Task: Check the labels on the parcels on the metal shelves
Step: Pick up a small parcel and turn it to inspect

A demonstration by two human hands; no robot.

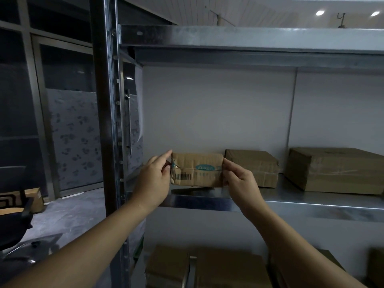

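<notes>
Small parcel (pixel 197 170): brown crumpled cardboard, held between both hands just above the left end of the middle shelf (pixel 291 203), lifted off its surface, long face turned to the camera, almost level.
Label marks: black barcode (pixel 181 176) at the lower left of that face, blue oval print (pixel 205 167) near its centre; letters too small to read.
Left hand (pixel 152 179): grips the left end of the small parcel, thumb on the front, other fingers curled behind, index fingertip at the top corner.
Right hand (pixel 239 179): pinches the right end of the small parcel, thumb in front, fingers bent around the edge.
Second parcel (pixel 252 167): brown box, stands on the middle shelf toward its back, right of the shelf's left end, close behind the right hand.
Large parcel (pixel 336 170): wider brown box, lies on the right part of the middle shelf, apart from the second parcel.
Upper shelf (pixel 249 36): grey metal board, directly above the middle shelf.
Steel post (pixel 106 121): upright, at the left end of the middle shelf.
Lower parcels (pixel 207 267): several brown boxes below the middle shelf, blurred.
Glass door (pixel 68 121): dark, left of the middle shelf, beyond the steel post.
</notes>
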